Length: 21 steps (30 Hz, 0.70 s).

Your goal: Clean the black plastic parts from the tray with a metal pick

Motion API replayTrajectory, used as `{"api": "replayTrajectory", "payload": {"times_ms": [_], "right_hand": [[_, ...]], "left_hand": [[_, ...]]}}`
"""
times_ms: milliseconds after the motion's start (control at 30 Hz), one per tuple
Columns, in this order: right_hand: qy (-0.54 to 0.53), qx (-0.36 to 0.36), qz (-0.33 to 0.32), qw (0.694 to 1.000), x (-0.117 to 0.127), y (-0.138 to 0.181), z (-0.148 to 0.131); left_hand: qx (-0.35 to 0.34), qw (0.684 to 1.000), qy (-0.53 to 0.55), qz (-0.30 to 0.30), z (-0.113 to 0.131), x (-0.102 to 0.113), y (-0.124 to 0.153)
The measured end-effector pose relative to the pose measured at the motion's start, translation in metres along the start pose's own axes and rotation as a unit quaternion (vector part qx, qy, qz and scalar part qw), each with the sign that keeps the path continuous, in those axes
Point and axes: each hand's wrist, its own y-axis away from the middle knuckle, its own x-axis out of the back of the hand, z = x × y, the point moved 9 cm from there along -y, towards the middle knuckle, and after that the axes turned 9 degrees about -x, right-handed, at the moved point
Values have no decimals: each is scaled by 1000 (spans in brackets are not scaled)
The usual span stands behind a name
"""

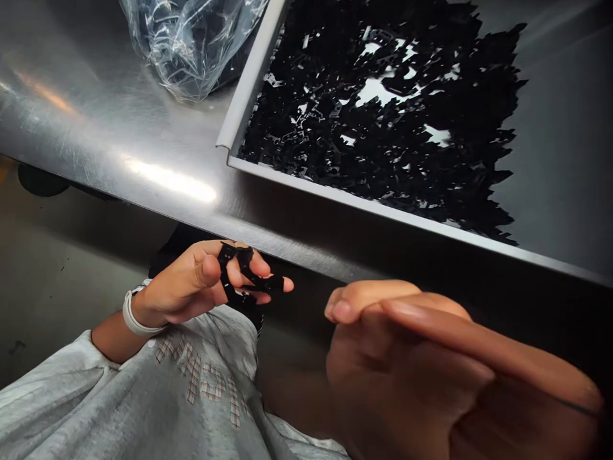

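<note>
Head view, arranged from near to far: nearest the lens, the right hand (407,370) fills the lower right, its fingers bent inward with the tips drawn close together; no piece shows at these tips, and whether the fingers enclose anything cannot be told. Farther left, the left hand (186,291) is turned palm up, its fingers loosely bent and partly spread, the thumb raised apart; it holds several thin black pieces (262,282) lying across and between the fingers. A pale wristband (128,313) circles the left wrist, above a grey shirt (143,409). Beyond the hands runs a metal table (96,134), on which stands a white-walled tray (246,80) containing a broad heap of similar dark parts (431,179), irregular in outline, with bright gaps showing between them. Beside the tray, at the upper left, rests a clear plastic bag (191,45) with dark contents. Judged by their slim, notched outlines, the pieces are probably light, fairly stiff and smooth, apt to slide over one another, catch at the notches or bend at the narrow arms; a gentle fingertip pinch on the widest flat portion of a single piece seems the soundest hold.
</note>
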Motion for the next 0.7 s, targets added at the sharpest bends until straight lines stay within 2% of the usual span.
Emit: {"api": "replayTrajectory", "payload": {"times_ms": [33,67,167,233,367,533,700], "right_hand": [[-12,15,16,1000,-3,-3,1],[-16,-14,23,1000,-7,-7,10],[-23,-106,-73,991,-31,-12,29],[-23,-137,-126,982,-41,-14,32],[-54,-194,-170,965,-50,-18,38],[-90,-218,-131,963,-47,-23,45],[-100,-242,-90,961,-42,-18,58]], "left_hand": [[6,999,26,-19,-1,-4,0],[11,998,45,-37,-2,-7,0],[19,997,55,-60,-6,-10,1],[23,997,38,-57,-8,-8,1],[20,999,-21,-45,-8,-5,0],[11,995,-86,-46,-6,-5,-3],[0,994,-94,-56,-7,-7,-6]]}}
